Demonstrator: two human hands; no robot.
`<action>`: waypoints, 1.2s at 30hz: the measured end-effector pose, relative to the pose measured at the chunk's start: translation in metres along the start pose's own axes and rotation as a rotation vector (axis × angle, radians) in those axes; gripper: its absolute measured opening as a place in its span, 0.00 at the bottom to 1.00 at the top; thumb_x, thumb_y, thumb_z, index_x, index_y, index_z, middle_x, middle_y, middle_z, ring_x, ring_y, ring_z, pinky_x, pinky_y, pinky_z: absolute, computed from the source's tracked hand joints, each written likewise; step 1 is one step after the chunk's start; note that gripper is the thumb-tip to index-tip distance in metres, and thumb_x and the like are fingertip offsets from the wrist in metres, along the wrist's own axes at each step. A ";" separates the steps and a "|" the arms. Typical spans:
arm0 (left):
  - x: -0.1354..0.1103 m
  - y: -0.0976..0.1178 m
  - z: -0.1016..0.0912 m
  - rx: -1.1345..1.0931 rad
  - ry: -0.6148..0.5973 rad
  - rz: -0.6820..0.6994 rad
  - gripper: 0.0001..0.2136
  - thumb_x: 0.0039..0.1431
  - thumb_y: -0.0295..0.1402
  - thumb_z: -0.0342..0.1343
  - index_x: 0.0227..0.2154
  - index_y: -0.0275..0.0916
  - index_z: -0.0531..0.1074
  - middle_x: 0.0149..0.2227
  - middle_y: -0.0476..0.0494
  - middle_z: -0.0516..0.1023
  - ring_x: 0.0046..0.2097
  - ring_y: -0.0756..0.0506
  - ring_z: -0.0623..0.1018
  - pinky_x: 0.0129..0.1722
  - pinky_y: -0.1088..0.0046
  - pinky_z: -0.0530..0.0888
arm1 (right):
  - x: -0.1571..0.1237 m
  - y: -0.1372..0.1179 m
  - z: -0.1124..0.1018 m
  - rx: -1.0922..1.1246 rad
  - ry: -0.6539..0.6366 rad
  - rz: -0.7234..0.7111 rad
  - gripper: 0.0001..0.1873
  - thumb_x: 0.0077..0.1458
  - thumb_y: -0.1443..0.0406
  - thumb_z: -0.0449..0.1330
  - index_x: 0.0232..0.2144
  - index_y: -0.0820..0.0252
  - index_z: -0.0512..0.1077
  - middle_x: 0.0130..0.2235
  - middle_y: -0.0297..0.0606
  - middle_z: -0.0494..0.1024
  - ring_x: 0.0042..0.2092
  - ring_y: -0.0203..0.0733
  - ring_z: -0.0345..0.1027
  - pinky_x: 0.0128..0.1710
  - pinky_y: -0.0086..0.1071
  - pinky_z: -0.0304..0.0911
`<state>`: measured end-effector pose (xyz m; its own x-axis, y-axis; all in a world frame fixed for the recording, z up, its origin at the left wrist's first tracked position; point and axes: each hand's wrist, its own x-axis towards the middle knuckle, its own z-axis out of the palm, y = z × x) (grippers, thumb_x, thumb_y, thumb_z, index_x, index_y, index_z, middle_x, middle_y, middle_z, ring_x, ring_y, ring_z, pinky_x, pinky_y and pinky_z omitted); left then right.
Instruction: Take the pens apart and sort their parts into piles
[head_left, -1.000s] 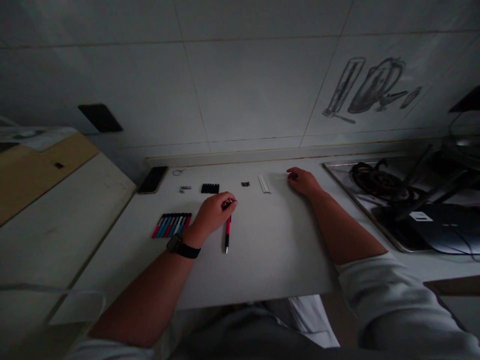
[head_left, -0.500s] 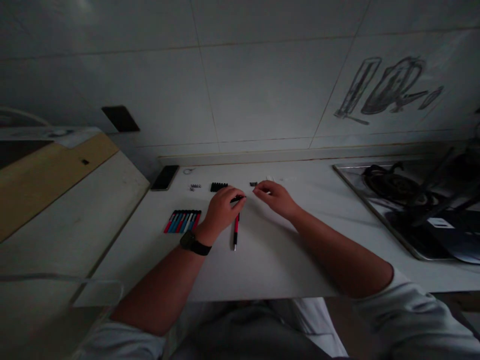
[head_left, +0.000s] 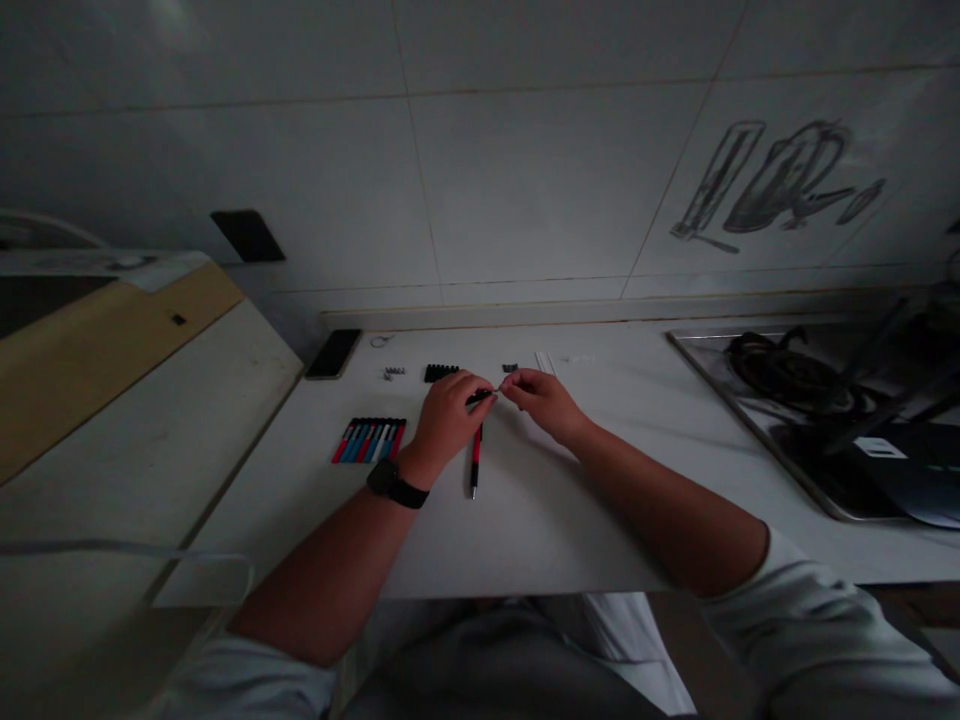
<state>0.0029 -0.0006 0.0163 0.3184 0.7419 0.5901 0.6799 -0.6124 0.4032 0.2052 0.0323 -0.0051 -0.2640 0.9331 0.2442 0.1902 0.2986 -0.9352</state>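
My left hand [head_left: 448,413], a black watch on its wrist, is closed on a small black pen part [head_left: 480,397] over the white counter. My right hand [head_left: 541,400] pinches something tiny right against that part; I cannot make it out. A red and black pen [head_left: 475,461] lies on the counter just below my left hand. To the left lies a row of several red, blue and white pen barrels [head_left: 369,441]. Behind my hands sit a row of black caps [head_left: 441,372], small springs [head_left: 392,373], a few dark bits [head_left: 510,368] and white refills [head_left: 544,361].
A dark phone [head_left: 333,353] lies at the counter's back left corner. A gas hob [head_left: 810,390] fills the right side, with a dark flat object [head_left: 907,465] on it. A wooden board [head_left: 97,350] and lower surface lie to the left. Tiled wall behind.
My right hand came from the back right of the counter over to my left hand and now pinches at the black part it holds. The view shifted slightly right.
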 end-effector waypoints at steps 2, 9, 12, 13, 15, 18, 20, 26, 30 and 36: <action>0.001 -0.005 0.000 -0.010 0.034 -0.040 0.02 0.64 0.29 0.62 0.38 0.41 0.75 0.40 0.43 0.79 0.44 0.43 0.78 0.47 0.64 0.74 | 0.008 0.003 -0.013 -0.090 0.097 -0.039 0.16 0.58 0.50 0.63 0.33 0.56 0.75 0.35 0.37 0.79 0.35 0.41 0.70 0.39 0.36 0.66; 0.000 -0.021 0.005 -0.099 0.114 -0.138 0.02 0.65 0.29 0.61 0.39 0.40 0.75 0.40 0.44 0.79 0.43 0.45 0.78 0.46 0.67 0.76 | 0.067 0.003 -0.071 -0.715 0.171 -0.138 0.09 0.63 0.61 0.60 0.36 0.56 0.79 0.42 0.43 0.80 0.40 0.45 0.73 0.46 0.38 0.67; -0.001 -0.020 0.006 -0.093 0.110 -0.130 0.03 0.64 0.29 0.62 0.39 0.40 0.75 0.40 0.45 0.79 0.43 0.45 0.78 0.45 0.67 0.76 | 0.093 0.004 -0.073 -0.945 -0.086 -0.110 0.09 0.63 0.64 0.60 0.39 0.58 0.81 0.44 0.45 0.81 0.44 0.46 0.74 0.48 0.36 0.66; -0.001 -0.020 0.007 -0.085 0.112 -0.123 0.03 0.64 0.29 0.63 0.39 0.40 0.75 0.39 0.45 0.79 0.43 0.45 0.78 0.46 0.67 0.76 | 0.100 0.006 -0.071 -1.016 -0.174 -0.081 0.10 0.63 0.65 0.60 0.40 0.58 0.81 0.45 0.46 0.82 0.46 0.47 0.74 0.48 0.35 0.66; -0.001 -0.019 0.007 -0.071 0.117 -0.107 0.03 0.64 0.29 0.63 0.38 0.40 0.75 0.39 0.46 0.79 0.43 0.45 0.78 0.45 0.66 0.75 | 0.111 0.012 -0.066 -1.136 -0.323 -0.012 0.11 0.62 0.67 0.59 0.42 0.60 0.82 0.46 0.47 0.83 0.48 0.48 0.75 0.49 0.35 0.65; 0.000 -0.018 0.006 -0.065 0.114 -0.101 0.03 0.63 0.28 0.64 0.37 0.40 0.75 0.38 0.46 0.79 0.42 0.45 0.78 0.45 0.67 0.76 | 0.118 0.025 -0.058 -1.218 -0.421 0.043 0.13 0.62 0.67 0.59 0.44 0.60 0.82 0.48 0.49 0.83 0.50 0.50 0.75 0.49 0.35 0.65; 0.000 -0.018 0.006 -0.068 0.107 -0.104 0.03 0.63 0.28 0.64 0.37 0.40 0.75 0.38 0.46 0.79 0.42 0.45 0.78 0.44 0.67 0.76 | 0.119 0.034 -0.055 -1.226 -0.415 0.031 0.14 0.62 0.66 0.59 0.46 0.60 0.82 0.49 0.50 0.82 0.51 0.51 0.75 0.49 0.36 0.65; 0.000 -0.018 0.006 -0.091 0.102 -0.098 0.03 0.63 0.27 0.64 0.36 0.39 0.75 0.38 0.46 0.79 0.41 0.46 0.78 0.43 0.68 0.75 | 0.119 0.046 -0.058 -1.208 -0.394 0.000 0.14 0.62 0.63 0.60 0.45 0.59 0.82 0.49 0.50 0.82 0.50 0.52 0.74 0.47 0.37 0.64; 0.000 -0.018 0.006 -0.101 0.104 -0.098 0.03 0.63 0.27 0.63 0.36 0.39 0.75 0.38 0.46 0.79 0.41 0.46 0.78 0.43 0.68 0.75 | 0.118 0.047 -0.061 -1.169 -0.369 -0.004 0.14 0.62 0.63 0.60 0.47 0.57 0.81 0.48 0.47 0.82 0.49 0.50 0.74 0.47 0.36 0.64; 0.000 -0.018 0.006 -0.114 0.106 -0.091 0.03 0.63 0.28 0.63 0.36 0.40 0.74 0.38 0.47 0.79 0.41 0.47 0.77 0.42 0.69 0.74 | 0.116 0.049 -0.058 -1.156 -0.358 -0.013 0.14 0.60 0.66 0.61 0.45 0.56 0.83 0.47 0.46 0.83 0.49 0.50 0.75 0.47 0.36 0.64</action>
<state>-0.0056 0.0118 0.0045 0.1834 0.7669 0.6150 0.6214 -0.5752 0.5319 0.2391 0.1669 -0.0072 -0.4840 0.8750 -0.0045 0.8703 0.4808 -0.1069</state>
